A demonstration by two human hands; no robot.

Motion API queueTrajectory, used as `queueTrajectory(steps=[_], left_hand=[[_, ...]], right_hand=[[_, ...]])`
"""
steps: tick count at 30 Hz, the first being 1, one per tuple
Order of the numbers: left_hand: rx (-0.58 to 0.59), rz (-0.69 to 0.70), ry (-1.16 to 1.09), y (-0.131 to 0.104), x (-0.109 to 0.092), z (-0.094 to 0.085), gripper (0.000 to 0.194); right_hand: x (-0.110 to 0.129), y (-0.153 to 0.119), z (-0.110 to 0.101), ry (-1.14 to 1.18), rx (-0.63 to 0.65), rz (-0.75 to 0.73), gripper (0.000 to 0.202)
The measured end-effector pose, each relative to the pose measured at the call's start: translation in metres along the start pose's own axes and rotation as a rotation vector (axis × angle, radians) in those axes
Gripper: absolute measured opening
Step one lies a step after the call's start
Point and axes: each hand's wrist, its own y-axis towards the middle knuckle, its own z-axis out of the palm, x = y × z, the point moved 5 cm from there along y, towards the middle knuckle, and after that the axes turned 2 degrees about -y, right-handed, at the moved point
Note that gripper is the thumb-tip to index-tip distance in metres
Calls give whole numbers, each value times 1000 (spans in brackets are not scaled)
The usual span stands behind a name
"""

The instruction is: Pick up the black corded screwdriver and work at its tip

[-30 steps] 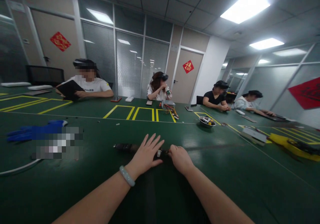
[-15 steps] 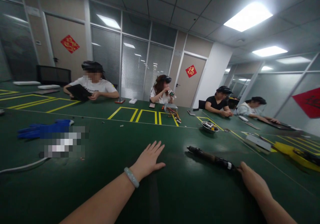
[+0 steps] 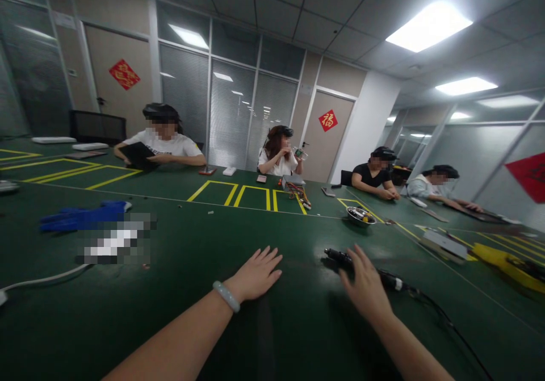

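My left hand point(image 3: 255, 276) lies flat on the green table point(image 3: 200, 335), fingers stretched out, with a pale bangle on the wrist. It holds nothing. To its right is a black corded electric screwdriver point(image 3: 389, 280), lying on the table with its tip pointing left. My right hand point(image 3: 366, 290) is over the middle of the screwdriver, hiding part of its body. Its fingers are extended and the thumb stands apart, not wrapped round the tool. Whether the fingertips touch it, I cannot tell. The screwdriver's cord point(image 3: 443, 310) runs off toward the lower right.
A metal bowl of small parts point(image 3: 360, 216) stands beyond the screwdriver. On the left lie blue gloves point(image 3: 85, 216) and a blurred white item with a cable point(image 3: 46, 280). A yellow tray point(image 3: 508, 264) is at right. Several people sit across the table.
My right hand has left the screwdriver's cord end and moved left and forward over its body, fingers opening out. My left hand stays flat. The view has shifted slightly.
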Motion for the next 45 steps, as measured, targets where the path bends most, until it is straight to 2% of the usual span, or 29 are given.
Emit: queueTrajectory(steps=[3, 5, 7, 8, 11, 17, 23, 26, 28, 29, 31, 33, 35, 37, 39, 42, 45], left_hand=[[-28, 21, 41, 0, 0, 3, 56], [-45, 78, 86, 2, 1, 11, 54], [-72, 121, 126, 5, 6, 21, 53], [-86, 107, 119, 7, 10, 25, 51], [-100, 14, 100, 13, 24, 33, 53], [-113, -1, 95, 14, 20, 29, 55], [-58, 1, 103, 11, 17, 28, 58], [-28, 78, 121, 7, 9, 25, 56], [-40, 83, 111, 4, 4, 17, 56], [-54, 61, 96, 2, 3, 12, 57], [-50, 25, 43, -1, 1, 3, 58], [-26, 12, -6, -2, 0, -2, 59], [-13, 9, -27, -3, -1, -4, 59], [-8, 3, -34, -2, 0, -3, 60], [8, -3, -37, -1, 2, 0, 60], [16, -3, -25, 0, 2, 2, 59], [-1, 7, -13, 0, 1, 0, 59]], right_hand=[[113, 4, -10, 208, 86, -296, 65], [176, -1, -18, 323, 172, -500, 73], [221, -9, -22, 413, 268, -677, 78], [236, -13, -22, 449, 311, -734, 80], [255, -20, -17, 539, 381, -767, 80], [246, -21, -2, 649, 387, -671, 81], [241, -15, 0, 632, 437, -722, 76], [215, 2, 0, 563, 349, -698, 68], [172, 22, 3, 454, 200, -541, 62], [141, 32, 4, 382, 104, -412, 59], [64, 44, 6, 222, -110, -77, 56], [-20, 38, 7, 75, -302, 292, 59], [-95, 19, 9, -14, -424, 619, 64], [-149, -2, 17, -47, -426, 845, 67], [-179, -14, 28, -32, -305, 949, 70], [-190, -15, 43, 8, -67, 969, 73], [-183, -8, 44, 10, 68, 945, 72]])
